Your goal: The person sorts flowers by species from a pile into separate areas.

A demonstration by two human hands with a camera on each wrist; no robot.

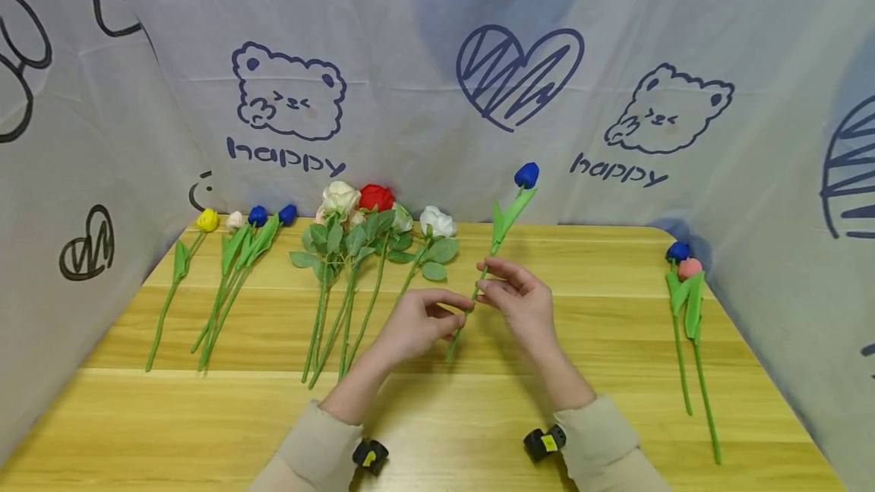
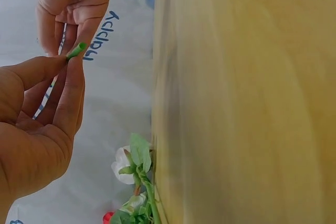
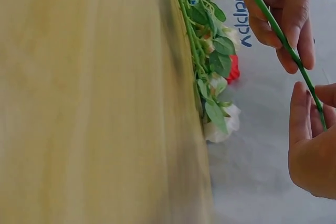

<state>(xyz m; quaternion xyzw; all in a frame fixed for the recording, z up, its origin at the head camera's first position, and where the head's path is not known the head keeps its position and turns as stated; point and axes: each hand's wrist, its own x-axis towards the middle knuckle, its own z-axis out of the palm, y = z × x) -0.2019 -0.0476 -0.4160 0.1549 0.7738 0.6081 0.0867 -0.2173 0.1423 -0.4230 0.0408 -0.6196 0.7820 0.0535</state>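
Note:
A blue artificial tulip (image 1: 526,175) with green leaves is held up over the middle of the table, its bloom leaning away to the upper right. My left hand (image 1: 418,325) pinches the lower part of its stem between thumb and fingers. Higher on the same stem, just under the leaves, my right hand (image 1: 522,306) grips it with thumb and fingertips. The cut end of the stem (image 2: 77,51) pokes out past the left fingertips in the left wrist view. Seen from the right wrist, the bare green stem (image 3: 270,20) runs across both hands.
Left of the hands lie several roses, white (image 1: 437,222), cream (image 1: 339,198) and red (image 1: 376,197). Farther left are a yellow tulip (image 1: 206,220) and a small bunch with blue tulips (image 1: 257,216). A blue tulip (image 1: 678,251) and a pink tulip (image 1: 690,269) lie at the right edge.

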